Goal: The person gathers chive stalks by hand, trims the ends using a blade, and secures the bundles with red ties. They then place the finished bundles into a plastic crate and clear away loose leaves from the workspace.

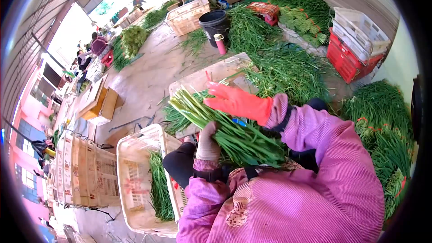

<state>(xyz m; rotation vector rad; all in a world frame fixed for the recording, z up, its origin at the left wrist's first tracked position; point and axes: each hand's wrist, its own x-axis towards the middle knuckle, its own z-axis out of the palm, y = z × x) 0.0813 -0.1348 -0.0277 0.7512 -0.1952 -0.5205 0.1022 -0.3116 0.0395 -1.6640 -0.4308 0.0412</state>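
Observation:
A thick bunch of garlic chives (238, 139) lies slantwise across my lap, pale stem ends up and left, dark leaves down and right. My left hand (209, 141), in a greyish knitted glove, is wrapped round it from the near left side. Just above the bunch, my right hand (238, 101) wears an orange-red rubber glove, its fingers stretched out and apart over the stems. A thin red strip shows at its fingertips. Behind both hands stands a low wooden board (198, 78), with more loose chives on it.
To my left is a white plastic crate (123, 175) with greens in it. Heaps of chives (288, 76) cover the floor ahead and right, some in tied bundles. A black bucket (213, 20), a pink flask (220, 45) and a red crate (346, 58) stand farther off. People sit in the distance.

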